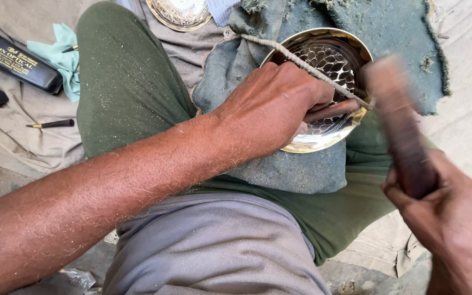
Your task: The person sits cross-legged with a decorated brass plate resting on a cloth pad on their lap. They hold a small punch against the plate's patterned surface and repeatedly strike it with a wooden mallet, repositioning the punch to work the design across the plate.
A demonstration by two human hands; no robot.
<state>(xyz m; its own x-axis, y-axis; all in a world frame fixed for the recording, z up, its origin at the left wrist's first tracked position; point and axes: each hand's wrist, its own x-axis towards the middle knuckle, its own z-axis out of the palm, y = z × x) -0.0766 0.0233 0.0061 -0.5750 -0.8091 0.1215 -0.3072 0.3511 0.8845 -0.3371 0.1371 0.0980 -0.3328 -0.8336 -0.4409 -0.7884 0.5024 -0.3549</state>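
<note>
Green trousers (121,82) fill the middle of the view, the person sitting with one leg drawn up. Over that leg lies a frayed blue-grey cloth (279,164), dusted with fine filings, and on the cloth rests a brass bowl (323,139), its inside cut with a leaf-like pattern. A rough cord (301,63) runs slantwise across the bowl's mouth.

The left hand (274,106) lies on the bowl's near rim, clenched around a thin chisel (331,109). The chisel's long axis runs almost level, from the fist toward the right rim of the bowl, where its tip seems to meet the metal close to the cord. The right hand (438,213) is lower and to the right, well off the bowl, fist closed on the handle of a wooden mallet (400,125). The mallet is blurred; its head stands up and over the chisel's far end, so the bowl lies up and to the left of this hand. The left hand is much the nearer to the bowl, and the cord crosses just beside the chisel's end.

Further off, a second brass dish (180,13) shows at the top edge. On the pale sheet (6,142) to the left lie a black glasses case (15,57), a mint-green rag (61,54) and a small dark-handled tool (53,124).
</note>
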